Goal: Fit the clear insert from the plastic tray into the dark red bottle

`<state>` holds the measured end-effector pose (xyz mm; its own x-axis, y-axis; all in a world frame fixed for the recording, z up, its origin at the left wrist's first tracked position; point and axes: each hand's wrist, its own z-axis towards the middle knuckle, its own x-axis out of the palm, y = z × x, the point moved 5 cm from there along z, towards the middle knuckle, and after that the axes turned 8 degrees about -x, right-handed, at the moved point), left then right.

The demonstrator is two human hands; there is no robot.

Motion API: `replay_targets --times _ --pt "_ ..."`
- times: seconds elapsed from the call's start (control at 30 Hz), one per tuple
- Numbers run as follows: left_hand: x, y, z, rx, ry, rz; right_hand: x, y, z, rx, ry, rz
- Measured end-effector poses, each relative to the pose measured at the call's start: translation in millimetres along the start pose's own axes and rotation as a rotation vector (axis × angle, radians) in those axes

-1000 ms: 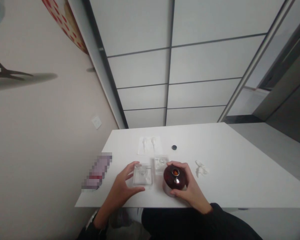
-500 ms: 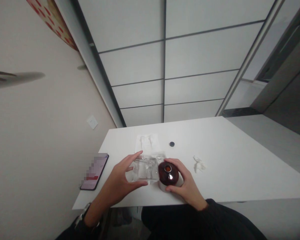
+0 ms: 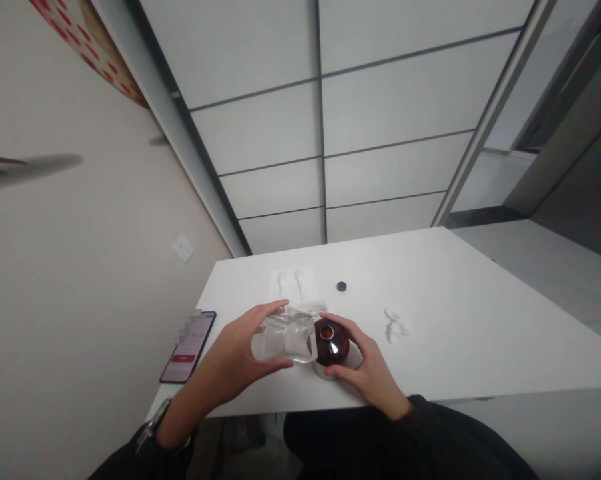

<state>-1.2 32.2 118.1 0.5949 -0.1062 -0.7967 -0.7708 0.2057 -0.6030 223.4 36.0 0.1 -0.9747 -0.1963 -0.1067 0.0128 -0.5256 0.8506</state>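
Note:
My left hand (image 3: 235,340) curls round a clear plastic packet (image 3: 286,339), thumb along its near edge and fingers along the far one. The packet is see-through and creased; what it contains, if anything, I cannot make out. Its right end meets the side of a round, dark brown glass bottle (image 3: 331,348). This bottle stands upright and uncapped, its amber mouth facing up and a pale band round its lower part. My right hand (image 3: 373,367) grips it from the right, thumb in front and fingers behind.
Behind the packet lies a white sheet (image 3: 290,283) with pale, stick-like shapes on it. A small black cap (image 3: 341,287) sits on the white table (image 3: 460,320). Crumpled tissue (image 3: 395,325) lies to the right, and a phone (image 3: 187,348) at the left edge.
The plastic packet has tilted and shifted in my left hand, its right end now pressed nearer the bottle. My right hand keeps its hold on the bottle. The whole view has turned slightly.

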Motion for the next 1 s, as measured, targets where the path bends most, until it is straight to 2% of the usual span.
replay_targets --times 0.6,1.0 --pt "-9.8 -22.3 9.4 0.131 0.06 0.204 -0.5 -4.9 -3.3 -0.022 -0.02 -0.023" --pt "-11.0 -34.7 11.2 0.138 0.097 0.323 -0.8 -6.7 -3.8 -0.033 -0.019 -0.027"
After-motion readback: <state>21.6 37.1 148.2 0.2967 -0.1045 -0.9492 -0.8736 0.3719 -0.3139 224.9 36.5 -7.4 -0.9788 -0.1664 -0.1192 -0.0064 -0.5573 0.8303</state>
